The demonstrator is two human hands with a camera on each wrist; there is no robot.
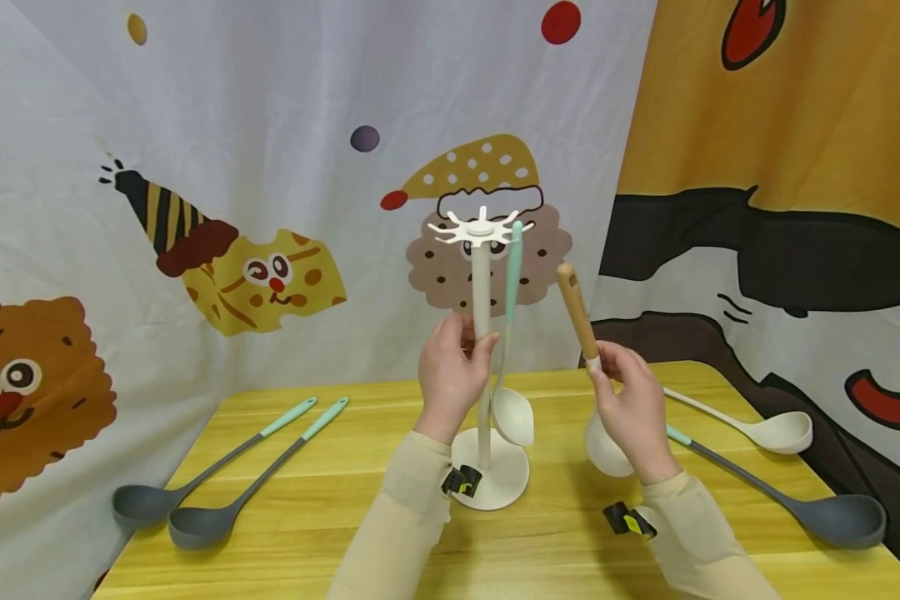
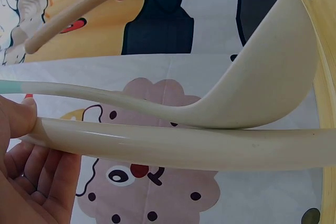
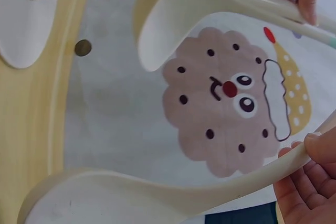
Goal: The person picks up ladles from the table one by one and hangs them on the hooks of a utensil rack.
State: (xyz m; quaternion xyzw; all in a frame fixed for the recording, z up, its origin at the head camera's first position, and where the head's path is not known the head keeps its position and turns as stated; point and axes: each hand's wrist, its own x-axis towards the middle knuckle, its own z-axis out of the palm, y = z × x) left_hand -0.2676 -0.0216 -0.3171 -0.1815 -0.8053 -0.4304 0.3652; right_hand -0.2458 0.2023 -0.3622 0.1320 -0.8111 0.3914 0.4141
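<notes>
A cream utensil stand with a round base and a spoked top (image 1: 482, 229) stands at mid-table. My left hand (image 1: 453, 375) grips its pole (image 2: 184, 148), thumb on one side and fingers curled behind. A white ladle (image 1: 513, 415) with a mint handle hangs from a spoke on the right; its bowl lies close along the pole. To the right of the stand, my right hand (image 1: 633, 408) holds a second white ladle (image 3: 115, 198) by its neck, just below the wooden handle (image 1: 576, 308). That handle points up and the bowl hangs down, partly hidden behind the hand.
Two grey ladles with mint handles, one nearer the edge (image 1: 146, 504) and one beside it (image 1: 202, 525), lie on the left of the wooden table (image 1: 330, 508). On the right lie a white ladle (image 1: 783, 432) and another grey ladle (image 1: 843, 518). A printed curtain hangs behind.
</notes>
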